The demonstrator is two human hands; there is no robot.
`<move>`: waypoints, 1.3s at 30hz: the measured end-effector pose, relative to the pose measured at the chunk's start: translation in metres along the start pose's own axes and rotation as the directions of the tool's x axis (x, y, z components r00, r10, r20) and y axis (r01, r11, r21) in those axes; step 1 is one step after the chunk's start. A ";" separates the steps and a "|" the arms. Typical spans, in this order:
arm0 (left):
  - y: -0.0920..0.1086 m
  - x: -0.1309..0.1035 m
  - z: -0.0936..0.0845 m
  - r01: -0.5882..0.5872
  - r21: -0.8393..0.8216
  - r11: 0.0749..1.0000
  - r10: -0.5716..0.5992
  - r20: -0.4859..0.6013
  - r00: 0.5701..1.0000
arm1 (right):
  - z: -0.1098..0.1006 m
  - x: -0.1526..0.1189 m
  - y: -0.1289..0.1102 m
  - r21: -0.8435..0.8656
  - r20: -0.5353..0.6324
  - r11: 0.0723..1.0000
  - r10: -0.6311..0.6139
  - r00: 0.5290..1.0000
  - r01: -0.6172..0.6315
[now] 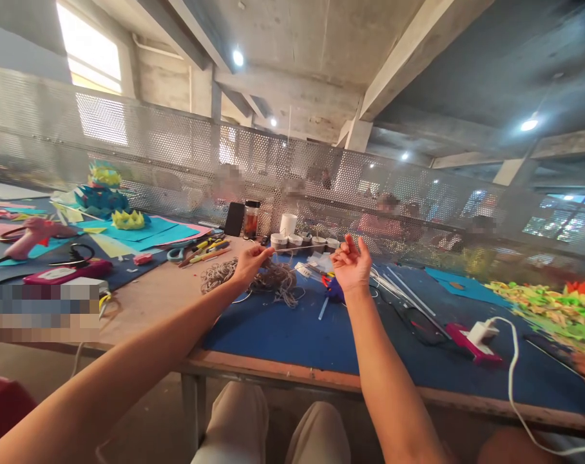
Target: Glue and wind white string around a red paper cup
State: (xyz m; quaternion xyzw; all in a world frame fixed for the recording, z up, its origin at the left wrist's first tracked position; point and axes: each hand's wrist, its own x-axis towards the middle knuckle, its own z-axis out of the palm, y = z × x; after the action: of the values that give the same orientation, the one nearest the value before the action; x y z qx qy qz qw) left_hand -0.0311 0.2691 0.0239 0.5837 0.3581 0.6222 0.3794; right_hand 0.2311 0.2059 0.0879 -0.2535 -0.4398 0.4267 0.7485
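Item one: loose, tangled heap of thin grey-beige cord [281, 283], strands kinked and overlapping, lying low and spread sideways on the worktop [273, 332]; middle partly hidden, loose ends fanned out at its right, near edge. Item two: single length of thin, pale cord [305, 248], drawn nearly straight and level, raised above the heap and reaching past its right side; one end pinched in the left fingers [262, 252], the other meeting the right fingers [341, 252]. Any join to the heap: cannot be made out.
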 end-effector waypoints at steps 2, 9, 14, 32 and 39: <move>0.001 0.000 0.000 -0.006 0.006 1.000 0.006 0.018 1.000 | -0.002 0.002 0.001 -0.049 0.010 0.998 -0.040 0.999 0.040; -0.001 0.003 -0.004 0.023 -0.008 1.000 -0.023 -0.001 1.000 | 0.007 0.003 0.025 -0.375 0.075 0.923 -0.069 0.995 0.092; -0.004 0.004 -0.005 0.044 -0.043 0.998 -0.044 -0.007 0.999 | 0.023 -0.017 0.046 -0.612 0.143 0.762 -0.160 0.977 0.214; -0.005 0.004 -0.009 0.058 -0.050 0.997 -0.059 -0.027 0.998 | 0.032 -0.043 0.077 -0.807 0.443 0.451 0.032 0.896 0.382; -0.009 0.005 -0.010 0.068 -0.041 0.997 -0.068 -0.016 0.998 | 0.029 -0.038 0.084 -0.795 0.411 0.512 0.063 0.909 0.324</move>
State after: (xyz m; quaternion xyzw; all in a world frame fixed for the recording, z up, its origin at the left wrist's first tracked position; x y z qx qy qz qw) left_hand -0.0408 0.2773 0.0177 0.5580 0.3685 0.6211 0.4088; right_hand 0.1613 0.2157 0.0213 -0.4611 -0.7486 0.1394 0.4556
